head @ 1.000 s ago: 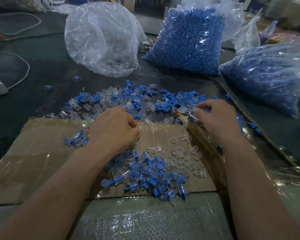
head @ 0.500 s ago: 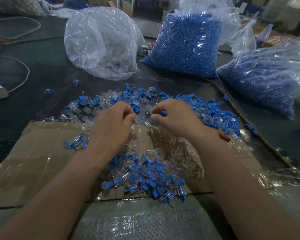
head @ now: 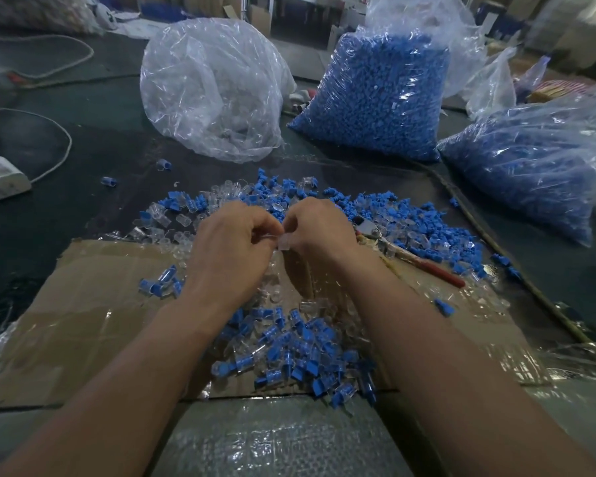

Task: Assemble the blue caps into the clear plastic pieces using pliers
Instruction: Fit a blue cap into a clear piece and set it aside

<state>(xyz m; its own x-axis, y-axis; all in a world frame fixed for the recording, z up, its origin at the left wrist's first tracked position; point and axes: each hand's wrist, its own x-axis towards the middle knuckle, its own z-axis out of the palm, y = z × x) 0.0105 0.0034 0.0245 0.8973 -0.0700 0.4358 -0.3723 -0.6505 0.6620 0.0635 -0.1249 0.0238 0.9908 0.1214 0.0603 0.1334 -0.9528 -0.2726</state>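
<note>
My left hand (head: 231,246) and my right hand (head: 319,228) meet above the cardboard sheet (head: 83,321), fingertips together. Between them sits a clear plastic piece (head: 284,242), pinched from both sides; whether a blue cap is inside my fingers is hidden. The pliers (head: 410,253), with red handles, lie free on the table just right of my right hand. Loose blue caps (head: 393,208) and clear pieces (head: 186,218) are scattered beyond my hands. A pile of assembled blue-and-clear pieces (head: 300,349) lies between my forearms.
A clear bag (head: 214,87) stands at the back, a full bag of blue caps (head: 375,98) beside it, another blue-filled bag (head: 530,166) at right. A white box with a cord (head: 0,179) sits at far left. Bubble wrap (head: 272,442) covers the near edge.
My right hand left the pliers, picked among the blue caps, then came to the centre. My hands have closed together on a clear piece. The pliers now lie uncovered on the table.
</note>
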